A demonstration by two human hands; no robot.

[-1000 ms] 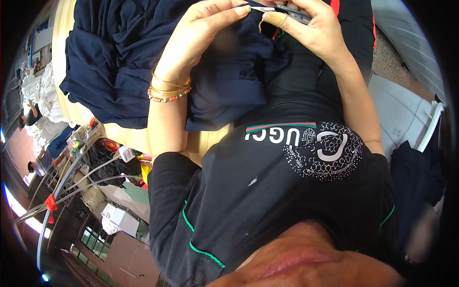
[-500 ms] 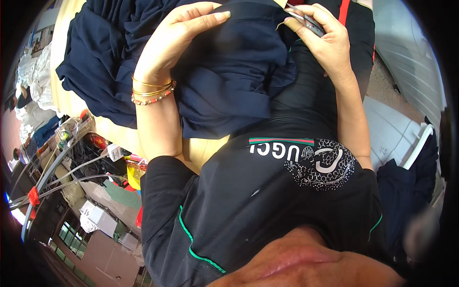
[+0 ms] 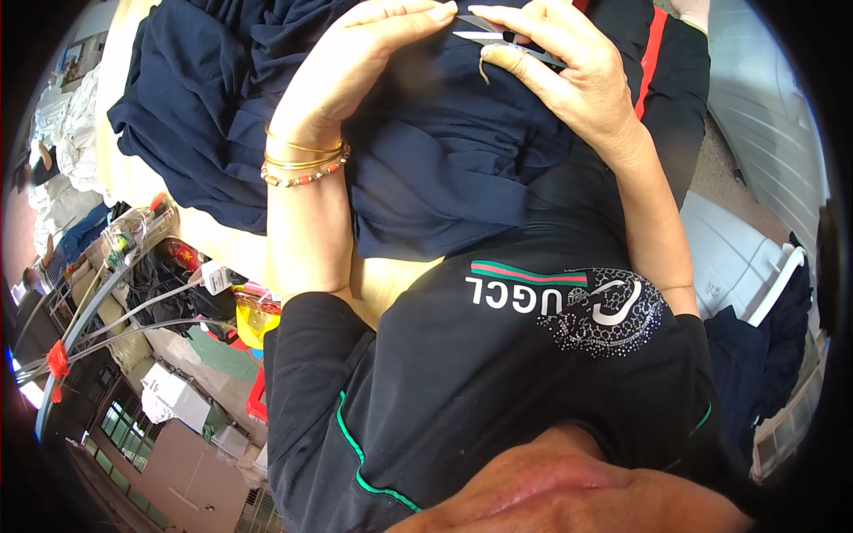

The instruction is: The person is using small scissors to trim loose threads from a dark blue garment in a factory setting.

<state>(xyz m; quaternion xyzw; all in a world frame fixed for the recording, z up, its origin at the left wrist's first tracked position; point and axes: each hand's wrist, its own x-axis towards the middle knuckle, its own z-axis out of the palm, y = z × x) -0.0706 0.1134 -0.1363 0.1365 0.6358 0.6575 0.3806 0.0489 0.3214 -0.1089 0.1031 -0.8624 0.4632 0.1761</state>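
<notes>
Black shirt (image 3: 498, 391) nearest, filling the lower view. Beyond it, navy cloth (image 3: 444, 169) heaped across a pale desk (image 3: 222, 244). Left hand (image 3: 355, 67) with bangles (image 3: 304, 164) at the wrist, palm down on the cloth, fingers straight and loose, gripping nothing. Right hand (image 3: 569, 75) just beside it, fingertips nearly meeting, clenched around small metal snips (image 3: 493, 37) with the points toward the left hand, right above the cloth. Clutter off to the left, too blurred to name.
</notes>
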